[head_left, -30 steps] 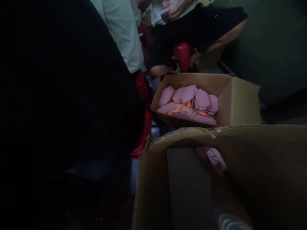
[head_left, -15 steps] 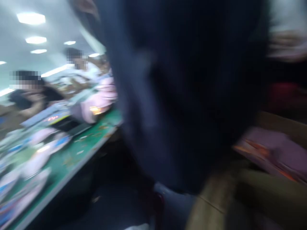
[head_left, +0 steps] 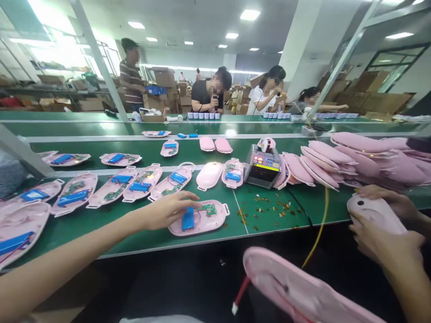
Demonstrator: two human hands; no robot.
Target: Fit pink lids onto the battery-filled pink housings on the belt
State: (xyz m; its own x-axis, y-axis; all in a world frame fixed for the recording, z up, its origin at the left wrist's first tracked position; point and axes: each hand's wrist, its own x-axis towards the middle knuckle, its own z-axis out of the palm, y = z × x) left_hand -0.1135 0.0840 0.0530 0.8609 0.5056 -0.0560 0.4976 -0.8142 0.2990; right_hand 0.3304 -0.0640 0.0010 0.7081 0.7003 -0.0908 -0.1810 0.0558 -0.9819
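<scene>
My left hand reaches in from the left with its fingers stretched out over the left end of a pink plastic shell half. The fingertips are over or against the blue battery pack; I cannot tell whether they press on it. A green circuit board and thin red wires lie in the same shell. Large in the foreground, another pink shell part hangs tilted, with a red lead ending in a white connector. What supports it is out of frame, and my right hand does not show.
At right, another person's hands hold a pale pink casing. A grey tape dispenser stands beside stacked pink shells. Several open shells with batteries line the green bench. Amber tape scraps lie about. People work across the bench.
The view has swung from a blurred, close dark garment to the bench straight ahead. My left hand over the shell and the foreground shell part now show.
</scene>
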